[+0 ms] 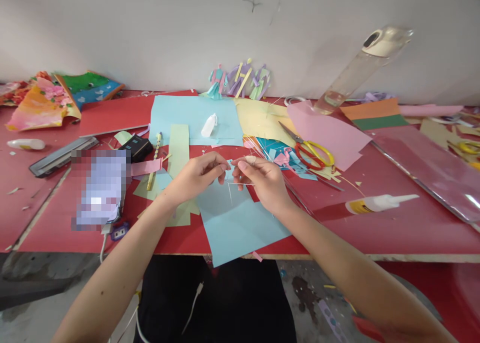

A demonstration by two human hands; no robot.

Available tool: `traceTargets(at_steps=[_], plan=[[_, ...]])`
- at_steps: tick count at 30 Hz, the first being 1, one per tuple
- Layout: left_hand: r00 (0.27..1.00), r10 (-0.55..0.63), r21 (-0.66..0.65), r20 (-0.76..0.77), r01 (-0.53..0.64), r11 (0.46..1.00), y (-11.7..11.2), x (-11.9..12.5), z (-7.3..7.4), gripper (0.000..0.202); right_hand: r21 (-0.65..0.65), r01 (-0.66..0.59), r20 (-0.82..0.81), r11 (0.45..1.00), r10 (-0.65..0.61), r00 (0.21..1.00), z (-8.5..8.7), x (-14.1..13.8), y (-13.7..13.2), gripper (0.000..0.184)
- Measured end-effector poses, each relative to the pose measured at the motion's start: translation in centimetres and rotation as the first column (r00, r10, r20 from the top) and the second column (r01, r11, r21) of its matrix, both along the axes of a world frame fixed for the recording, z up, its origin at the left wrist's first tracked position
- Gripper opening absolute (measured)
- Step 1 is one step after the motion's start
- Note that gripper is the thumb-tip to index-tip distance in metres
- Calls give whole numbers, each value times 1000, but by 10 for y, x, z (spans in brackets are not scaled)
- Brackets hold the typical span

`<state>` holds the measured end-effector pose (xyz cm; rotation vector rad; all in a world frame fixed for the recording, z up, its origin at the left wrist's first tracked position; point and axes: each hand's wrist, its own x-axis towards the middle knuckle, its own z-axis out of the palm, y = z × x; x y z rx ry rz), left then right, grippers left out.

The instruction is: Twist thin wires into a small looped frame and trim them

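Both hands meet over the middle of the table. Between the fingertips is a small light-blue paper piece (229, 175), partly hidden by the fingers. My left hand (200, 175) pinches its left side, and my right hand (258, 177) grips it from the right with curled fingers. A thin white stick or wire (242, 184) runs by the right fingers; I cannot tell whether it is attached to the paper. Beneath the hands lies a larger light-blue sheet (240, 228), its front corner reaching past the table edge. Pale green paper strips (179, 148) are to the left of the hands.
Scissors (309, 150) with red and yellow handles lie right of the hands, near a glue bottle (380, 203). A clear water bottle (354, 75) stands behind. Paper figures (240, 78) lean on the wall. At left are a phone (103, 185) and a pencil (153, 163).
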<state>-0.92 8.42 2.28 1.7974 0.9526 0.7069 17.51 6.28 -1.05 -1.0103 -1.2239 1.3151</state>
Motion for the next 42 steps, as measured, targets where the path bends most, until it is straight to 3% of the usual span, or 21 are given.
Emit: traceTargets(at_steps=[42], plan=[[1000,-4,30,-15,4,1000,0,0,-1,15,8,-33,-18,999,33,999,2,0,0,27]])
